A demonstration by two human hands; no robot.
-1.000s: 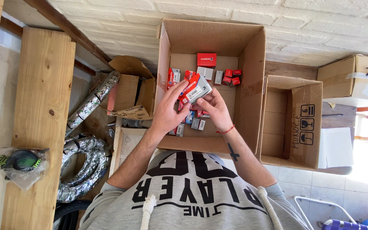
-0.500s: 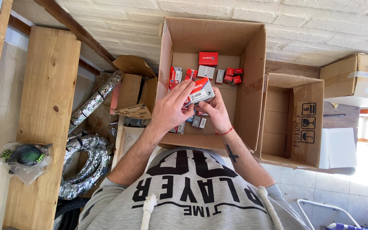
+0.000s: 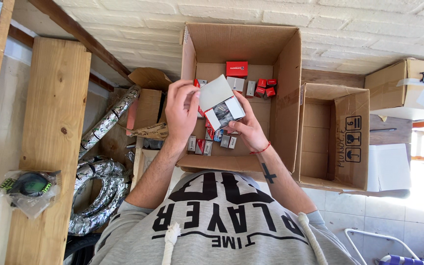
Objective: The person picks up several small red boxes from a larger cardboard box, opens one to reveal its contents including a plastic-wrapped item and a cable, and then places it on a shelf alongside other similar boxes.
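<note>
Two hands share the small grey-and-white carton (image 3: pixel 220 102) above the big open cardboard box (image 3: pixel 285 73): the right hand (image 3: pixel 249 128) clamps its fingers underneath, the left hand (image 3: pixel 181 109) pinches the lifted flap, best eased gently to avoid tearing.

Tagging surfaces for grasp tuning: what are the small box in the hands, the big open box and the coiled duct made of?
Small box: thin printed card, smooth, sharp folds. Big open box: brown corrugated cardboard, matte, creased flaps. Coiled duct: looks like crinkled metal foil, shiny and ribbed; what lies under the foil can't be seen.
</note>
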